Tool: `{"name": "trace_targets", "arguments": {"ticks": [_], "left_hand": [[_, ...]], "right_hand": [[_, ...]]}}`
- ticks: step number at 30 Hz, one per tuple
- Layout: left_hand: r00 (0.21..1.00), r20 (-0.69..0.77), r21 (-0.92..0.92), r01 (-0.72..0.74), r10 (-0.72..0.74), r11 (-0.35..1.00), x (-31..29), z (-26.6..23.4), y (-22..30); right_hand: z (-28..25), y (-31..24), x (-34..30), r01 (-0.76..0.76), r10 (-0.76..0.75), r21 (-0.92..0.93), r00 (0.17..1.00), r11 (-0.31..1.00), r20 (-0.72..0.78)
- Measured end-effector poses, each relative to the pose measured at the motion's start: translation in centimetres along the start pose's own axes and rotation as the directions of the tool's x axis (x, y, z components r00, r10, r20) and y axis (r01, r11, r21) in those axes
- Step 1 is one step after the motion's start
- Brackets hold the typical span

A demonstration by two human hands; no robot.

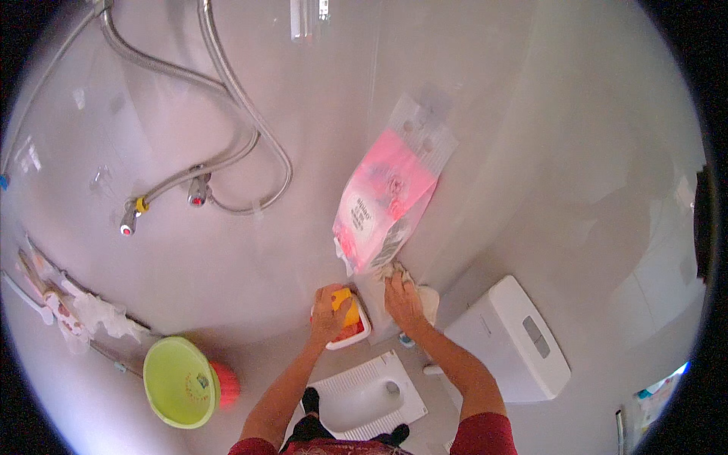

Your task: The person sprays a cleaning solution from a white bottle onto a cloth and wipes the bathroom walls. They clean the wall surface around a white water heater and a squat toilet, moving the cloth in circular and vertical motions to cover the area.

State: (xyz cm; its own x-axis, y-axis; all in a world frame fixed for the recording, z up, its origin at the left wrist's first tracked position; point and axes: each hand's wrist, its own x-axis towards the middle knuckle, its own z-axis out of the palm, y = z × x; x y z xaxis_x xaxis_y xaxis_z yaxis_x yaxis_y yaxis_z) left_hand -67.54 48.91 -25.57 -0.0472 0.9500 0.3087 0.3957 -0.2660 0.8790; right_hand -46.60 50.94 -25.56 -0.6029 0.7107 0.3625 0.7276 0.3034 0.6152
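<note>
My left hand [327,318] has its fingers curled round the edge of a yellow-orange block [346,299], perhaps a sponge or soap. The block sits at a small white-rimmed container [362,328] with red-orange contents. To its right, my right hand [403,305] grips a crumpled beige cloth [429,305], part of which hangs out past the fingers. Just above that cloth hangs a pink and clear plastic bag [387,199] on the wall, its lower end near my right fingertips.
A white squat toilet [368,402] lies below, with a white cistern [493,341] to the right. At lower left stand a green basin [176,383] and a red bucket [226,385]. Metal hoses [254,129] and taps [199,189] hang on the left wall.
</note>
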Motion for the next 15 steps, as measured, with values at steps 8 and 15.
{"name": "trace_targets", "arguments": {"ticks": [8, 15], "left_hand": [[0.945, 0.294, 0.171, 0.092, -0.14, 0.981, -8.7, -1.0, -10.2], [0.678, 0.621, 0.308, 0.25, -0.393, 0.918, -26.6, -6.6, -16.8]], "right_hand": [[2.6, -0.9, 3.9, -0.155, 0.156, -0.017, 0.975, 0.988, 0.157], [5.5, -3.9, 3.9, 0.148, -0.106, -0.092, 0.926, 0.985, 0.363]]}}
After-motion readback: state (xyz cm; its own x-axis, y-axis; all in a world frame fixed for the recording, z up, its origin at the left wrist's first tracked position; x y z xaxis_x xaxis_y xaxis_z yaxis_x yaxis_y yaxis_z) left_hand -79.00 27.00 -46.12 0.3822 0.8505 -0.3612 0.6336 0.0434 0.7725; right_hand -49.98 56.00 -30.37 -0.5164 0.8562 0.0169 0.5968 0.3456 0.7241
